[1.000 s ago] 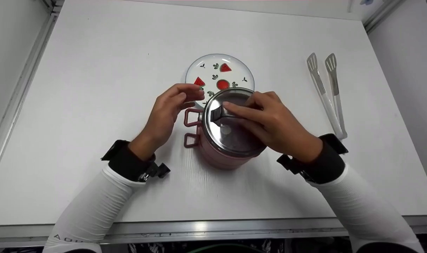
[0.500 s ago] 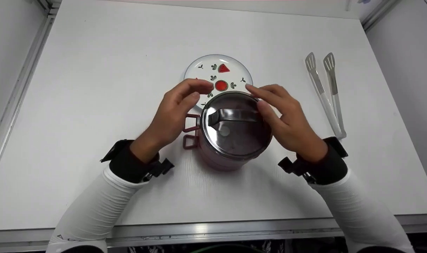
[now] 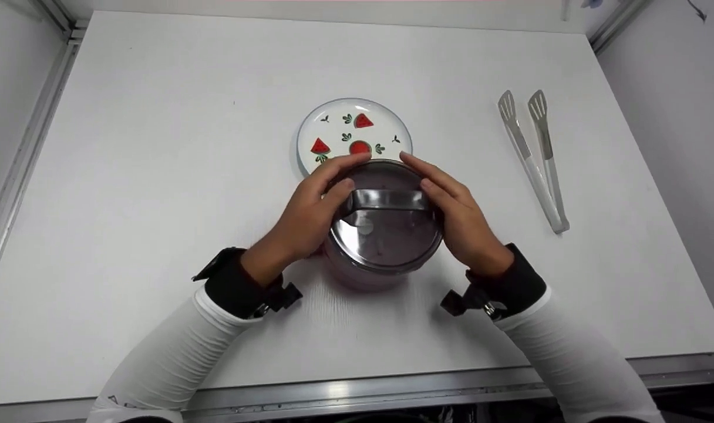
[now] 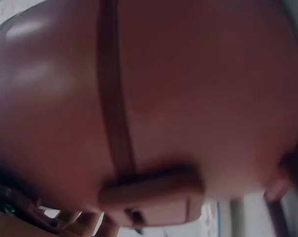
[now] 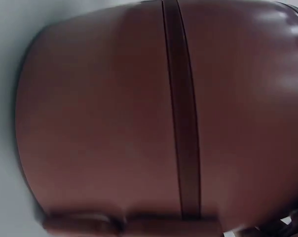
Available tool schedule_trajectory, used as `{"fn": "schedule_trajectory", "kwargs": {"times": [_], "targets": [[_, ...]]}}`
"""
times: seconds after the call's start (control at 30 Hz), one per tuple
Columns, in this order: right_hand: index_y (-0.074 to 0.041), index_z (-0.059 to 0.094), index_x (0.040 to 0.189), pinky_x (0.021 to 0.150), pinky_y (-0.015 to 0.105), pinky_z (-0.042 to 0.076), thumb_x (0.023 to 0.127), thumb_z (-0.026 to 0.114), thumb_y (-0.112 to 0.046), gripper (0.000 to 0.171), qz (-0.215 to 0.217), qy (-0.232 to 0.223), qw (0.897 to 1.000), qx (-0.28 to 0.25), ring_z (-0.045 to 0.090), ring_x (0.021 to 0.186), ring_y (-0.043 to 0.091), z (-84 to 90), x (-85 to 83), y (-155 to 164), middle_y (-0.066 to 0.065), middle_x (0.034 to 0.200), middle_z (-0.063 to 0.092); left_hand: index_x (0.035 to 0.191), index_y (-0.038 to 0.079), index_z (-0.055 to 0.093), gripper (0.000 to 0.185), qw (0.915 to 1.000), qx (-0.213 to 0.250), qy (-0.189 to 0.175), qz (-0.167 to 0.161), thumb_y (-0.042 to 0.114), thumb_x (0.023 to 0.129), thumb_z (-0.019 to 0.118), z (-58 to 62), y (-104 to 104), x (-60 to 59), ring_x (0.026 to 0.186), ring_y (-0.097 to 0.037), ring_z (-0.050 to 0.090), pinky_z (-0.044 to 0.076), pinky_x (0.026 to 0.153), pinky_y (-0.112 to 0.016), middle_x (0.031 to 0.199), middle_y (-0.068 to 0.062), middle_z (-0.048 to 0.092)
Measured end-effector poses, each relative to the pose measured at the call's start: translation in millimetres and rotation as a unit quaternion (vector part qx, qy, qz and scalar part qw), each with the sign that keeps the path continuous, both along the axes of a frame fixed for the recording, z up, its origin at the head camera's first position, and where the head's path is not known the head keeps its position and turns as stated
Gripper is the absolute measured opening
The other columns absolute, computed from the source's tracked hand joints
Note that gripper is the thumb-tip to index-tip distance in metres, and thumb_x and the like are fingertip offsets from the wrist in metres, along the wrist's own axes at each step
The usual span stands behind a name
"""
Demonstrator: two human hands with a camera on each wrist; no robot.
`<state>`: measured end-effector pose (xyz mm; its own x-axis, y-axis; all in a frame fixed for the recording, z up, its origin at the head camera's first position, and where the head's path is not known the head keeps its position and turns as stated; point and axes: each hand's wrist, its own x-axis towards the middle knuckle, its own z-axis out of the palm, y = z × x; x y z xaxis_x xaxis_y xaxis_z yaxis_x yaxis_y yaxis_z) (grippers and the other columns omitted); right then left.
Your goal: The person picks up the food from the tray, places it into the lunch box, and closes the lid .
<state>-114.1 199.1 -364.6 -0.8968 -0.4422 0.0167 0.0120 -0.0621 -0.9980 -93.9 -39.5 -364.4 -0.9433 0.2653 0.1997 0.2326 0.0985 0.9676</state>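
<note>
A round, dusky-red two-tier lunch box (image 3: 366, 281) stands upright on the white table, covered by a shiny metal-rimmed lid (image 3: 386, 244) with an arched handle (image 3: 389, 200). My left hand (image 3: 306, 216) holds its upper left side, thumb on the lid near the handle's left end. From the right, my right hand (image 3: 467, 218) holds the opposite side, its thumb by the handle's other end. The left wrist view shows the box wall (image 4: 198, 94) close up, with a seam and a latch-like tab (image 4: 154, 202). Seen from the right wrist, the wall (image 5: 99, 123) nearly fills the picture.
Just behind the lunch box lies a white plate (image 3: 310, 126) with watermelon drawings, its near part hidden. Slotted tongs (image 3: 536, 167) lie spread on the right of the table (image 3: 157, 176). A metal rail (image 3: 333, 392) runs along the front edge.
My right hand has let go of the lid handle and moved to the lunch box's right side. My left hand has come in against its left side, covering the side handles. The head view shifted slightly.
</note>
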Motion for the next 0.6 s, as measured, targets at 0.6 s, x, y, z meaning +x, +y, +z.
{"fn": "schedule_trajectory", "kwargs": {"times": [0.6], "targets": [[-0.006,0.048,0.147,0.108,0.037,0.046,0.107,0.037,-0.027,0.047,0.000,-0.023,0.996,-0.091,0.052,0.133,0.024,-12.5,-2.9,-13,0.012,0.144,0.054,0.136,0.001,0.059,0.048,0.9922,0.124,0.007,0.009,0.013,0.094,0.039,-14.2,-6,-3.1,0.134,-0.019,0.052,0.037,0.116,-0.037,0.139,-0.008,0.060]]}}
